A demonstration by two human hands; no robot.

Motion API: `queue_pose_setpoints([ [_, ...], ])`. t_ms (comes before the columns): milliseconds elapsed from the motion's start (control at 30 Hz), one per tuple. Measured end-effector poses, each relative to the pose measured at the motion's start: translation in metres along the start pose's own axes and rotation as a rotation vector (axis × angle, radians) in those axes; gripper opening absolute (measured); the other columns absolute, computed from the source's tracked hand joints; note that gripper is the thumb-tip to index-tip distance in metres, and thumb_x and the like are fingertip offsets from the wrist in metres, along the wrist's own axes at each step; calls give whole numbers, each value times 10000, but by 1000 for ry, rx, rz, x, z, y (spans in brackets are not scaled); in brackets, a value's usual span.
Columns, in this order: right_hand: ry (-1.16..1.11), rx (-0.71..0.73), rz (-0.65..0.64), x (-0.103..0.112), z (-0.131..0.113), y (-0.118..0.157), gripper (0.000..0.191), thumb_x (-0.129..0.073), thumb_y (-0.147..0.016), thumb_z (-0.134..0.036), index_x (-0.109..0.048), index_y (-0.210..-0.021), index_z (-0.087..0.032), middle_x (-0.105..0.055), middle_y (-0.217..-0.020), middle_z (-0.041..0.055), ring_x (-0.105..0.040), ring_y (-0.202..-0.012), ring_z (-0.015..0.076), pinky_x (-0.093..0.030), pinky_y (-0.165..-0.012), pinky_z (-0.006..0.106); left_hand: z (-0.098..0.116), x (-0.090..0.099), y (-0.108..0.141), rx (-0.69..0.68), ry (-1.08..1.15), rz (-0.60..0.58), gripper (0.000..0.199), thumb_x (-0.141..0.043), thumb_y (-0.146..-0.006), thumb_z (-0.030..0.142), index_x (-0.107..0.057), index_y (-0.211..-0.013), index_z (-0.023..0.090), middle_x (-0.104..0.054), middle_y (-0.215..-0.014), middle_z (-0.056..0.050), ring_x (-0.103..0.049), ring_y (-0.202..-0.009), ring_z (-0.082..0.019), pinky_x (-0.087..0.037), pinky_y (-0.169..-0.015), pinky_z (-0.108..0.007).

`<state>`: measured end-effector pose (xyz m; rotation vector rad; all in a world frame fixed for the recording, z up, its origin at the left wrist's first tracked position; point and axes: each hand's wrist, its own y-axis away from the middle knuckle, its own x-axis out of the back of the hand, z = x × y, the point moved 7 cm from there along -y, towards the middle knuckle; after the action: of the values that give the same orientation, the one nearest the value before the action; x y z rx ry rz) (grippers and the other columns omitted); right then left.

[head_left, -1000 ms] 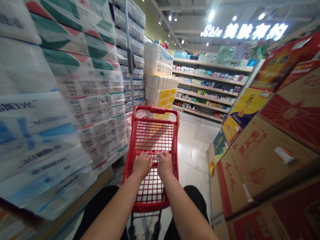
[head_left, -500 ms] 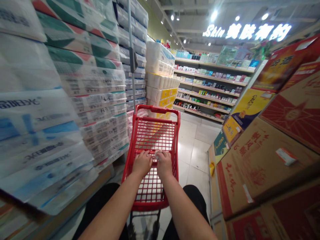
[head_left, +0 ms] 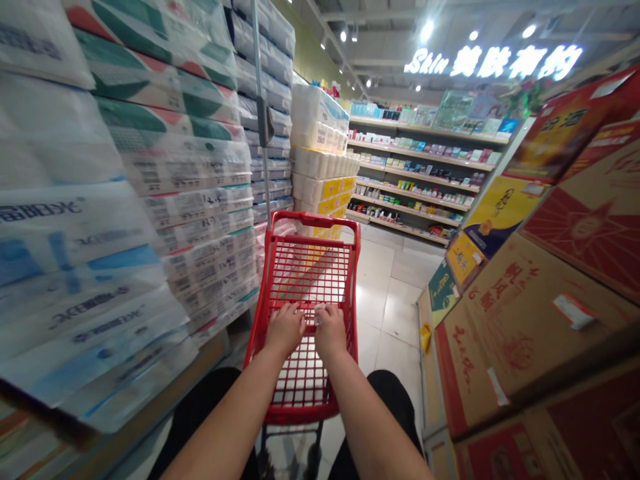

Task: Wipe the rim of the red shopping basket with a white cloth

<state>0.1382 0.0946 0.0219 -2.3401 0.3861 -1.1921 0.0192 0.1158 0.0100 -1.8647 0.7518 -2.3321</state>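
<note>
A red plastic shopping cart (head_left: pixel 353 293) with a grid basket stands right in front of me. My left hand (head_left: pixel 286 330) is over the middle of the basket, its fingers bent down on a red crossbar of the cart. Close beside it, my right hand (head_left: pixel 330 332) is at the same bar with its fingers curled. A small whitish thing (head_left: pixel 319 309) shows at the right thumb and forefinger, too small to make out. The fingertips of both hands are partly hidden. Through the grid, pale floor tiles are visible.
Stacked tissue packs (head_left: pixel 200 220) rise along the left, behind a thin metal pole (head_left: pixel 265 167). Cardboard boxes (head_left: pixel 520 313) are piled at the right. Pale floor tiles (head_left: pixel 367 300) lead ahead to shelves of small goods (head_left: pixel 415 167) under a lit sign (head_left: pixel 495 62).
Hardly anything differs. The view has shifted very slightly, and both hands stay at the same place on the cart.
</note>
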Motion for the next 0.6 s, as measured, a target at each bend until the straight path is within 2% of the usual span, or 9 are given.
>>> queue_pose_setpoints([
  [67, -21, 25, -27, -3, -1, 0, 321, -502, -779, -12, -689, -929, -226, -614, -997, 55, -484, -935, 206, -428, -819, 309, 0, 0, 0, -2, -5, 0, 298, -434, -858, 226, -702, -986, 196, -608, -1242, -93, -510, -1172, -281, -454, -921, -464],
  [200, 21, -28, 57, 3, 3, 0, 292, -496, -802, -26, -685, -936, -204, -606, -1038, 81, -478, -967, 217, -419, -847, 334, 1, 0, 0, -6, -9, 3, 299, -439, -858, 237, -694, -1010, 205, -605, -1247, -91, -509, -1173, -276, -455, -922, -464],
  [333, -44, 54, -28, -1, -3, 0, 309, -512, -780, -8, -690, -904, -227, -624, -959, 47, -493, -920, 202, -431, -805, 303, 1, 0, 0, -5, -15, -4, 305, -421, -867, 230, -698, -991, 206, -605, -1247, -88, -512, -1173, -276, -458, -919, -456],
  [500, -5, -64, 150, 10, 6, -1, 361, -466, -798, 1, -667, -1028, -191, -590, -1117, 98, -476, -1022, 232, -421, -874, 356, 2, 0, 1, -5, -4, 5, 306, -435, -857, 233, -695, -1015, 199, -601, -1253, -93, -501, -1187, -287, -449, -934, -470],
  [600, -56, 30, 71, 3, 0, -1, 331, -491, -808, -26, -672, -1026, -196, -608, -1092, 84, -493, -1011, 225, -435, -872, 346, 1, 0, 1, 4, -4, 0, 312, -431, -860, 231, -693, -1026, 200, -600, -1252, -98, -502, -1184, -284, -448, -937, -467],
])
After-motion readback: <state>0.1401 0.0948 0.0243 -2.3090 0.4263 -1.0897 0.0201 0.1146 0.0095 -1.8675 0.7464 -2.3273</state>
